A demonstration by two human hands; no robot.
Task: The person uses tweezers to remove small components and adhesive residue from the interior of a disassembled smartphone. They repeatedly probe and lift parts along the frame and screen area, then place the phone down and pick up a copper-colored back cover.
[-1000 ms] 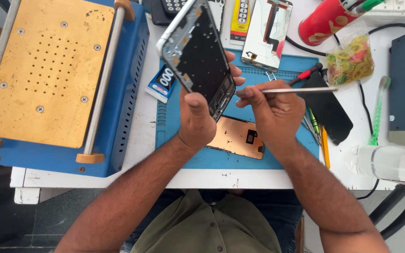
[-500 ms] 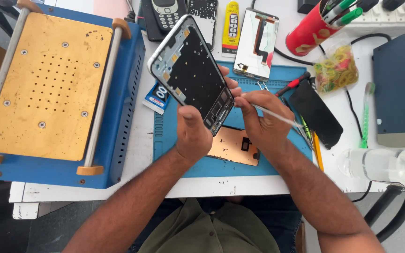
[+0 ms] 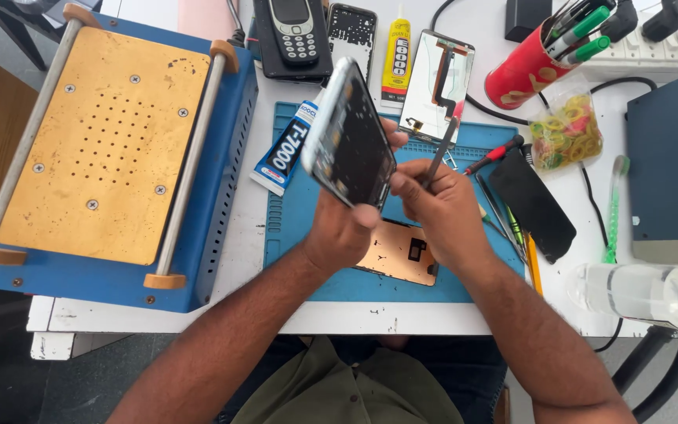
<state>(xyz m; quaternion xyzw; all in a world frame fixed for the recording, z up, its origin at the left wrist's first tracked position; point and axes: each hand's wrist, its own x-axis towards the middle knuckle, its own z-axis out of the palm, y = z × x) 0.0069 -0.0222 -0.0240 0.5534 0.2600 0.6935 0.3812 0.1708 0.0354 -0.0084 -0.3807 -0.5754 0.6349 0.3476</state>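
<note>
Above the blue mat [image 3: 315, 259], left hand [image 3: 344, 228] clamps the light, rigid, fragile phone frame [image 3: 349, 144] by its edges; right hand [image 3: 442, 210] pinches a thin metal tool [image 3: 438, 155].

Free room: bare near strip of the blue mat [image 3: 308, 259], left of the copper plate [image 3: 398, 251]; white surface [image 3: 237, 259] between mat and heating machine [image 3: 111, 149].
Obstacles, left: the heating machine.
Far: keypad phone [image 3: 296, 31], glue tubes [image 3: 395, 51], screen panel [image 3: 437, 82], red pen cup [image 3: 527, 71].
Right: black phone back [image 3: 534, 204], loose tools [image 3: 504, 216], bag of rubber bands [image 3: 565, 133], clear bottle [image 3: 645, 290].
</note>
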